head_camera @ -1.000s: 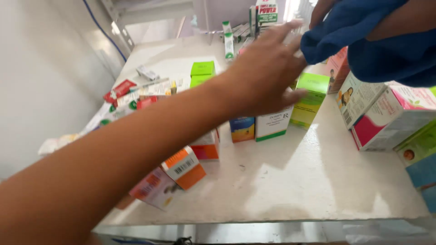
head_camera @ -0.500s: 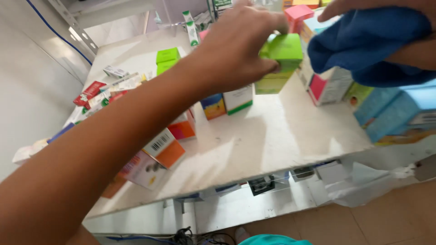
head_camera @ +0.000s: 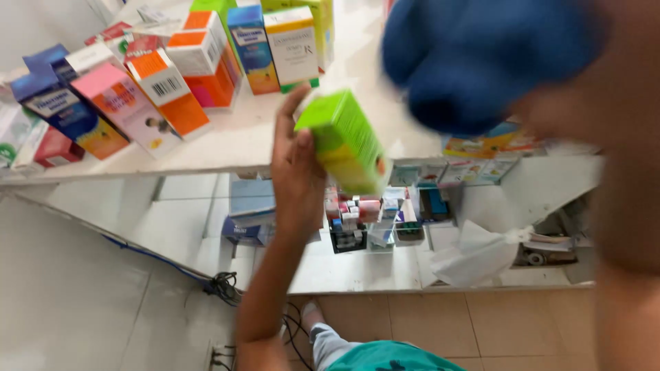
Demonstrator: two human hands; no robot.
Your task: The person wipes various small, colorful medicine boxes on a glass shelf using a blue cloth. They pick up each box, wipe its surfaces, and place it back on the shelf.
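Note:
My left hand [head_camera: 297, 172] grips a green and yellow carton [head_camera: 345, 141], lifted off the white counter [head_camera: 240, 141] and held tilted in front of its near edge. My right hand [head_camera: 550, 110], blurred at the upper right, is closed on a bunched blue cloth [head_camera: 481, 58] just above and to the right of the carton. Several more cartons stand on the counter behind: orange and white ones [head_camera: 180, 75], a pink one [head_camera: 113, 103], a blue one [head_camera: 58, 110] and a blue and white pair [head_camera: 275, 45].
Under the counter a lower shelf [head_camera: 357, 264] holds small boxes [head_camera: 357, 216], a blue pack [head_camera: 251, 206] and crumpled white paper [head_camera: 474, 257]. Black cables [head_camera: 223, 285] lie on the tiled floor. A white wall panel [head_camera: 75, 295] fills the lower left.
My left hand has lifted the green carton off the counter and drawn it toward me. The view has tipped down, showing the lower shelf and floor. The blue cloth stays in my right hand.

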